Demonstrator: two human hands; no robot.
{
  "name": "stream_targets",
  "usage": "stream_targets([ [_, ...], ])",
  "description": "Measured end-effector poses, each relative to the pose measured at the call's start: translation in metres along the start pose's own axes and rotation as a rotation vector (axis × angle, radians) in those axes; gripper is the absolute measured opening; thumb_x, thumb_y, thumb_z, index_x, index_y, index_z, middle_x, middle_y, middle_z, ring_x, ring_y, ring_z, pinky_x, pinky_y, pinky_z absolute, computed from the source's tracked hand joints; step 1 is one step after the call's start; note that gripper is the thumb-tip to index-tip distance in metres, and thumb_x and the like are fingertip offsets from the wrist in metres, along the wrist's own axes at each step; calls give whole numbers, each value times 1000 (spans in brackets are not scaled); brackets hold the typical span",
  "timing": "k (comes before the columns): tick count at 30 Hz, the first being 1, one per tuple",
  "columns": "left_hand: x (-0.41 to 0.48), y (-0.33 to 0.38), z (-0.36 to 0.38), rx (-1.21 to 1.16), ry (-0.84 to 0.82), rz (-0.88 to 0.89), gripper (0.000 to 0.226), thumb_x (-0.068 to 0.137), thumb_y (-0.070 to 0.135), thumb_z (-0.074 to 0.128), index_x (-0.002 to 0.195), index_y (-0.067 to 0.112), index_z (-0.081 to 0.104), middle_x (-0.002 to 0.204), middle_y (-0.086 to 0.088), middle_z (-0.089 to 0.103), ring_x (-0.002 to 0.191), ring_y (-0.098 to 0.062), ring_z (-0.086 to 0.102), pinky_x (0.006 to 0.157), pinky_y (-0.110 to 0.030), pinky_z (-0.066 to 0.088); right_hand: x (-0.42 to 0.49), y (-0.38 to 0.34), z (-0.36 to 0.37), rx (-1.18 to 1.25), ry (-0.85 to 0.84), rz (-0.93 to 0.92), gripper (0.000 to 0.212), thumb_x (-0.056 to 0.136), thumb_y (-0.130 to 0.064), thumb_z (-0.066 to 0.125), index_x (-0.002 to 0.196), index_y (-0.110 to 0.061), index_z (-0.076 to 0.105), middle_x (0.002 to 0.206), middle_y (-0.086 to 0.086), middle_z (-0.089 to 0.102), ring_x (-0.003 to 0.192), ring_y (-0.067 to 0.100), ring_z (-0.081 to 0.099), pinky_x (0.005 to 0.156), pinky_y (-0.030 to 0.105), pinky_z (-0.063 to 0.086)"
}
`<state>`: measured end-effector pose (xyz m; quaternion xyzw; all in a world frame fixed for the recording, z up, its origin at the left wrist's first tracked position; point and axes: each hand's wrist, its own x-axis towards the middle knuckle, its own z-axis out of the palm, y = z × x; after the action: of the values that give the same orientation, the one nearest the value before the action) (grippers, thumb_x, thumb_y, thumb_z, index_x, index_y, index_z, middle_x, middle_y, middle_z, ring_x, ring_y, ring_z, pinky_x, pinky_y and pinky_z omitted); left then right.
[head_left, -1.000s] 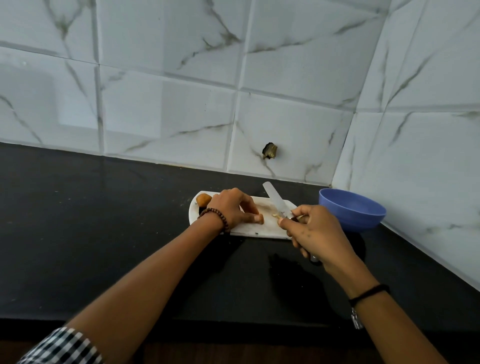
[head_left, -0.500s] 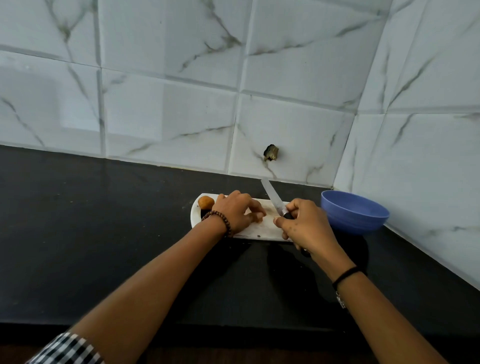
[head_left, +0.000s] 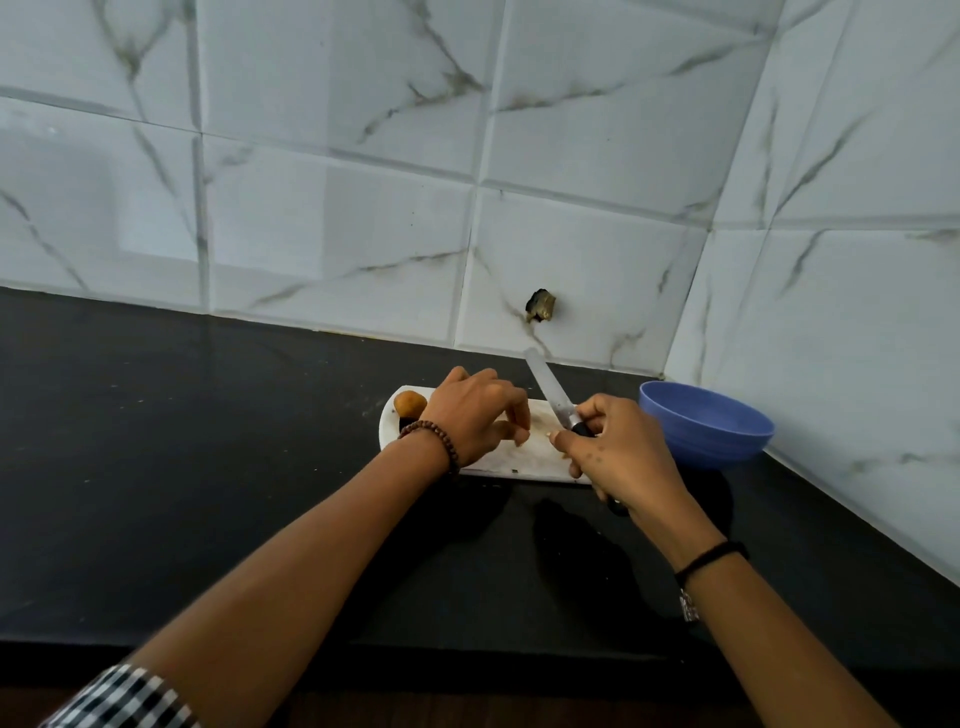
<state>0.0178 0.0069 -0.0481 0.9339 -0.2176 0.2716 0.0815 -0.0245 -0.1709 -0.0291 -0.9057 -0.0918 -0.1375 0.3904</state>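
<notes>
Gripping the knife (head_left: 548, 387) by its black handle, the right hand (head_left: 618, 457) tilts the blade toward 11 o'clock above the white cutting board (head_left: 535, 457). The left hand (head_left: 470, 415) arches knuckles-up over the board, fingertips bent down; whether they pinch anything is hidden. An orange piece (head_left: 410, 404) lies at the board's 9 o'clock end. The blue bowl (head_left: 706, 423) sits just beside the board at 3 o'clock, in the tiled corner. Open black counter (head_left: 208, 467) spreads toward 8 o'clock.

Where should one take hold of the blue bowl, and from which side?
Grip the blue bowl probably by its near rim, pinched from above, coming from the front: it stands upright with a wide open rim, and tiled walls stand close behind and right of it.
</notes>
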Motion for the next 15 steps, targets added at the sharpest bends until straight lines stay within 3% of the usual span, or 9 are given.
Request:
stream_targets([
  [8,4,3,14,-88,-83,-158,10,95,35,56,104,31,55,105,8,65,102,-12,57,94,-32,39,-3,3,-3,-15,0,8,19,91,-21,73,98,-24,55,85,5,70,46,5,53,34,10,34],
  [12,4,-3,11,-110,-9,-213,13,93,39,58,102,32,63,101,11,69,99,-10,60,94,-34,43,-3,4,-4,-23,-20,21,19,91,-24,72,100,-24,55,85,3,69,45,4,53,34,8,33],
  [15,3,-3,9,-322,-19,-222,15,89,38,64,99,29,70,93,13,70,86,-5,59,89,-33,49,-5,4,-5,-10,-20,15,18,91,-24,72,99,-23,56,82,4,69,35,1,52,33,11,34],
])
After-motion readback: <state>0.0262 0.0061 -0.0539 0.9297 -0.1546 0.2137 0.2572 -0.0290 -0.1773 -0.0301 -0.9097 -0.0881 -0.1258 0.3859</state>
